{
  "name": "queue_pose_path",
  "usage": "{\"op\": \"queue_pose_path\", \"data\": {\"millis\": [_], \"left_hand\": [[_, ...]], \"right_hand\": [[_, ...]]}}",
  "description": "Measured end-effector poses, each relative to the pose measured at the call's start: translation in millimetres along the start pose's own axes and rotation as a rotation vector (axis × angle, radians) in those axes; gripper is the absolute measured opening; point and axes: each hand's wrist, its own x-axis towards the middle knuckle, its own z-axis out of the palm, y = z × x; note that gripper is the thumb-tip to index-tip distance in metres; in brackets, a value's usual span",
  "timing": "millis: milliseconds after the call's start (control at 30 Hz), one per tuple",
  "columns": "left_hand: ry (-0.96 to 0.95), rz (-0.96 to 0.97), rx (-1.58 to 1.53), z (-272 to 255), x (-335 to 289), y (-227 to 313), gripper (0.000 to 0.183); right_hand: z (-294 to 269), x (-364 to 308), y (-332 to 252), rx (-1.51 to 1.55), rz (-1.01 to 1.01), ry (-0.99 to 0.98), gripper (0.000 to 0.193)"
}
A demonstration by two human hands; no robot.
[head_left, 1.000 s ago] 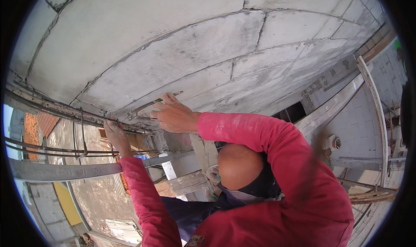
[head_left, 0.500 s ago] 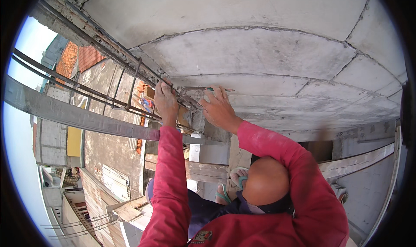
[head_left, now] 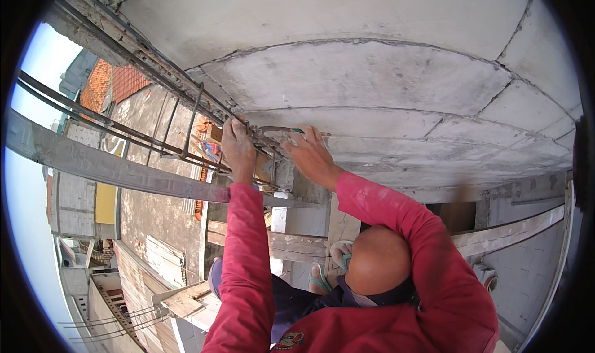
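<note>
My left hand (head_left: 239, 150) is closed at the wall's edge, its fingers curled on a rusty steel bar (head_left: 214, 105) of a reinforcement cage. Whether a thin wire is also in those fingers is too small to tell. Just to the right, my right hand (head_left: 308, 156) is wrapped round the handles of metal pincers (head_left: 279, 129). The jaw end of the pincers meets the bars beside my left fingertips; the handles point right along the wall. My fingers partly hide the handles.
A grey block wall (head_left: 372, 74) rises in front. A long pale beam (head_left: 124, 170) crosses beneath my left forearm, and more steel bars (head_left: 93, 121) run out left. My sandalled feet (head_left: 322, 278) are by a wooden plank (head_left: 344, 220), with roofs and ground far below.
My right hand and the pincers have shifted very slightly down and left, and the wrist has turned a little. My left hand stays at the same bar.
</note>
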Motion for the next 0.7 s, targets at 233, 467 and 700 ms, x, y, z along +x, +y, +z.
{"op": "queue_pose_path", "data": {"millis": [233, 467, 700], "left_hand": [[-0.004, 0.008, 0.043, 0, 3, -3, 0.037], [-0.004, -0.019, 0.017, 0, 1, 2, 0.035], [-0.024, -0.076, -0.066, 1, 1, 7, 0.035]], "right_hand": [[-4, 2, 1, 0.033, 0.080, -0.143, 0.050], [-2, 4, 16, 0.125, 0.062, -0.105, 0.052], [-4, 6, 18, 0.180, 0.020, -0.054, 0.047]]}}
